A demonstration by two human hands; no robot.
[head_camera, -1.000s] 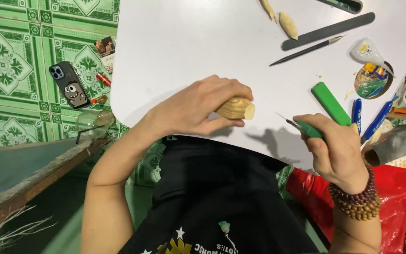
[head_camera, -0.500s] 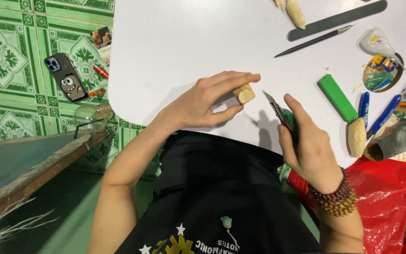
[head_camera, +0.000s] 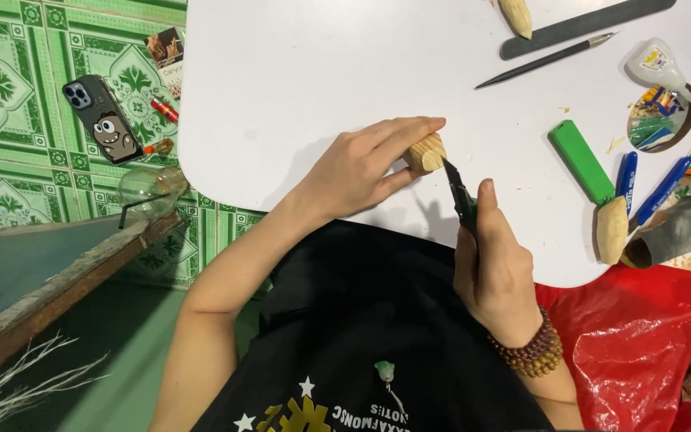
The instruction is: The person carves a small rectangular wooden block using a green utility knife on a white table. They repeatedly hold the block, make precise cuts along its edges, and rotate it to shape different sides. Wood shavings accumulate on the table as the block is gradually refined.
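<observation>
Near the front edge of the white bench (head_camera: 321,72), just right of the frame's middle, sits a small pale wood piece (head_camera: 427,152). The left hand (head_camera: 361,168) is clamped on it, fingers over the top and thumb beneath, leaving only the cut end at 3 o'clock exposed. The dark blade tip of a carving knife (head_camera: 461,192) touches that exposed end from 5 o'clock. The right hand (head_camera: 499,276) is closed around the knife's green handle, thumb laid along it and pointing to 12 o'clock; a brown bead bracelet (head_camera: 533,352) circles the wrist.

From the wood piece outward:
- At 3 o'clock, well apart, a green flat bar (head_camera: 581,160) lies on the bench; beside it lie two blue pens (head_camera: 649,192).
- At 4 o'clock a second carved wood piece (head_camera: 611,230) rests at the bench edge, just beside a grey roll (head_camera: 677,228).
- At 1 o'clock a thin dark pointed tool (head_camera: 549,60) lies parallel to a long dark file (head_camera: 585,26); another pale wood piece (head_camera: 515,16) touches the top frame edge.
- At 2 o'clock stands a small white glue bottle (head_camera: 656,66).
- At 9 o'clock, off the bench, a phone (head_camera: 104,120) with a cartoon case lies on the green tiled floor (head_camera: 9,96).
- At 5 o'clock a red plastic bag (head_camera: 649,344) lies below the bench edge.
</observation>
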